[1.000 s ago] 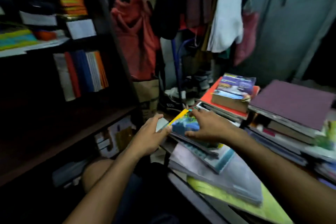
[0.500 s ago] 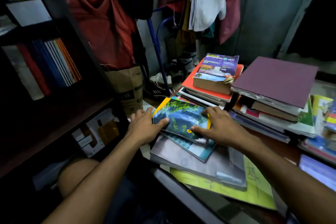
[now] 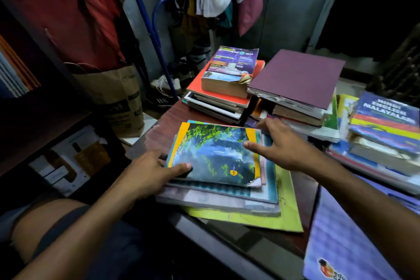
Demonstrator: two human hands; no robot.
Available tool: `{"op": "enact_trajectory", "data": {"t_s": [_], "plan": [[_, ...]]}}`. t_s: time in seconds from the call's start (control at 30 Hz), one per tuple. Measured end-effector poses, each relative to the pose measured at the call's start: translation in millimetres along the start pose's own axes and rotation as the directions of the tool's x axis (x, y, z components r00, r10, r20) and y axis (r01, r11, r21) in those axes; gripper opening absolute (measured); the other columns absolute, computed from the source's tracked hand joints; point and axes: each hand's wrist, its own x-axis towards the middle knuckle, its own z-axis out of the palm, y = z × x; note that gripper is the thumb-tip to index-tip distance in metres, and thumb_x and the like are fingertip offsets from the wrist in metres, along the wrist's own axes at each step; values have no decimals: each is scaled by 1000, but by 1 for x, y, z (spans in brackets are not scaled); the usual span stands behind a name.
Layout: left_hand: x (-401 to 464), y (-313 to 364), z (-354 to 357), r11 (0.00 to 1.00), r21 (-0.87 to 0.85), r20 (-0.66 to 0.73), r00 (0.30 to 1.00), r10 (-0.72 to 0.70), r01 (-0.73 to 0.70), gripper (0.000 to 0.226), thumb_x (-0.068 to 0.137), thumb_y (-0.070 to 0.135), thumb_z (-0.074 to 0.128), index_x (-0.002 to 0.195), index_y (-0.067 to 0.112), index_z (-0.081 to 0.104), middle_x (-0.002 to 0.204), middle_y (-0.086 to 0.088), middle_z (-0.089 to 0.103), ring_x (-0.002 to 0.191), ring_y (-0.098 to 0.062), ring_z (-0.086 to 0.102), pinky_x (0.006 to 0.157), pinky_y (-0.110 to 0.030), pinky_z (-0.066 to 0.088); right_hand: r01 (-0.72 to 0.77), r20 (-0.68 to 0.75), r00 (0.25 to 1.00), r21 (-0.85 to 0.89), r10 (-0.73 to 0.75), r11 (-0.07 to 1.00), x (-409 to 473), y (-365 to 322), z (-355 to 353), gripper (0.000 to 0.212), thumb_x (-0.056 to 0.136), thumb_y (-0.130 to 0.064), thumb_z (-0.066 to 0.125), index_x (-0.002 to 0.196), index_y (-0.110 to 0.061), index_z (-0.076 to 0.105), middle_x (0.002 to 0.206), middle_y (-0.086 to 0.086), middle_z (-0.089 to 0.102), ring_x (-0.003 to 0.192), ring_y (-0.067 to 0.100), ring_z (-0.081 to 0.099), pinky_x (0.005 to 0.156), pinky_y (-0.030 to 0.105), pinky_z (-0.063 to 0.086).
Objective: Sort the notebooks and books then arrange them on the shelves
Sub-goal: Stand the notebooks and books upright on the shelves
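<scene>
A: So, where's the notebook?
B: Atop the near pile on the table. The left hand grips its near-left corner, thumb on the cover; the right hand lies flat on the far edge, fingers straight.
A: Risk?
B: A one-corner lift could bend the thin cover, or drag the loose sheets beneath off the edge.

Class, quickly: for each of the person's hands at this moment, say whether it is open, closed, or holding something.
Left hand: grips the near-left edge of the waterfall-cover notebook, thumb on top.
Right hand: open, fingers straight, fingertips resting on the same notebook's right side.
</scene>
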Motion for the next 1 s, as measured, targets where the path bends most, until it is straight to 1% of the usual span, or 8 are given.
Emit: {"op": "enact_trajectory", "data": {"t_s": [0.17, 0.27, 0.43, 0.6, 0.7, 0.77, 0.87, 1.0], "plan": [[-12, 17, 9, 995, -71, -5, 997, -74, 74, 67, 71, 82, 63, 99, 22, 64, 91, 11, 72, 83, -5, 67, 73, -29, 51, -166, 81, 979, -197, 185, 966, -13, 8, 1, 118, 62, -99, 33, 148, -18, 37, 148, 10, 48, 132, 29, 48, 105, 39, 42], [-22, 22, 21, 982, -171, 18, 996, -84, 85, 61, 73, 73, 70, 103, 22, 56, 95, 9, 70, 85, -7, 67, 70, -29, 50, -166, 117, 972, -272, 204, 948, -21, 3, 0, 113, 68, -97, 31, 149, -18, 36, 148, 12, 49, 130, 31, 50, 102, 39, 44], [-26, 19, 24, 878, -434, 130, 979, -160, 201, 64, 71, 71, 76, 106, 21, 56, 98, -3, 71, 82, -17, 69, 63, -30, 53, -207, 125, 965, -163, 229, 965, -19, 4, -5, 119, 54, -108, 23, 142, -31, 42, 142, 5, 56, 123, 28, 56, 99, 42, 47], [-19, 26, 15, 821, -519, 155, 971, -185, 239, 83, 54, 79, 80, 107, 19, 58, 101, -4, 69, 82, -19, 66, 56, -27, 46, -196, 94, 978, 84, 188, 977, -24, -5, -4, 64, 82, -80, 52, 123, -31, 59, 123, -5, 66, 108, 18, 64, 93, 34, 50], [-17, 34, 9, 731, -633, 188, 967, -174, 254, 85, 54, 68, 88, 117, 17, 64, 106, -9, 76, 89, -27, 75, 74, -41, 61, -188, 44, 982, 193, 183, 963, -21, -8, 7, 43, 85, -72, 56, 109, -36, 59, 108, -7, 71, 89, 15, 66, 80, 29, 51], [-20, 32, 9, 703, -661, 227, 963, -144, 261, 61, 72, 54, 84, 116, 14, 71, 105, -10, 77, 96, -31, 74, 92, -52, 57, -171, 17, 985, 179, 170, 969, -17, -15, 17, 60, 76, -83, 55, 112, -36, 60, 112, -5, 71, 102, 18, 65, 93, 35, 50], [-31, 20, 6, 688, -697, 150, 979, -136, 202, 31, 93, 30, 69, 120, 15, 69, 106, -7, 77, 99, -27, 73, 94, -50, 56, -156, 15, 988, 188, 156, 970, 2, -14, 45, 110, 47, -108, 36, 129, -37, 54, 123, 1, 65, 115, 27, 58, 100, 42, 48], [-54, -17, -40, 642, -762, -28, 986, -165, 86, 26, 93, 21, 70, 116, 18, 61, 108, -9, 76, 95, -25, 74, 84, -42, 57, -33, 30, 999, 273, 26, 962, 23, -67, 71, 102, 58, -96, 57, 139, -34, 50, 131, 0, 60, 126, 27, 54, 107, 42, 43]]}}
